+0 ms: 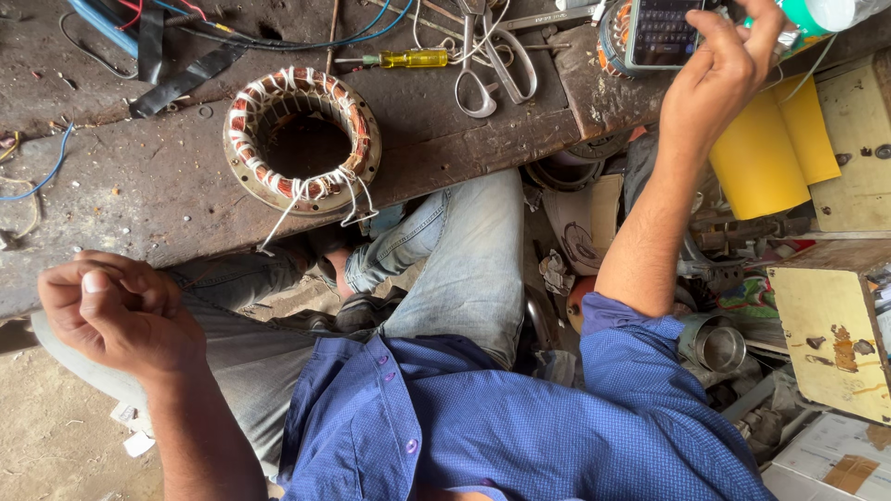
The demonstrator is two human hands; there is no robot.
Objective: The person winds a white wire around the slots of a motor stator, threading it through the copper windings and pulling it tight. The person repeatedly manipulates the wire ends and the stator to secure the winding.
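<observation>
Keypad phone (661, 32): sits at the far right end of the tabletop (139, 186), resting on or just against a small copper-wound part (613, 37) (can't tell which). Right hand (719, 79) is on it, arm stretched out, fingers at its right edge with thumb and forefinger coming together at the top corner. Grip looks like a light pinch on the phone's edge, but the contact itself sits at the frame border and is partly hidden, so I can't tell whether the phone is actually held or just touched.

Left hand (116, 311) is well away, near the tabletop's near edge, fingers curled into a loose closed fist. Nothing visible inside it.

Stator ring (302, 139) with copper windings and white lacing lies flat mid-tabletop, lead wires trailing off the near edge; likely parked there within easy reach of both hands. Scissors (492, 65) and a yellow-handled screwdriver (408, 58) lie just beyond it, among blue cables (306, 42).

Person sits close against the tabletop, knees in jeans under its edge, blue shirt.

Hard to read: top of phone cut off; a green-and-white container (821, 14) beside it is mostly out of frame; clutter right of the knees (yellow sheet (770, 144), worn cream boxes (835, 334), a metal can (719, 345)) is jumbled and partly shadowed.
</observation>
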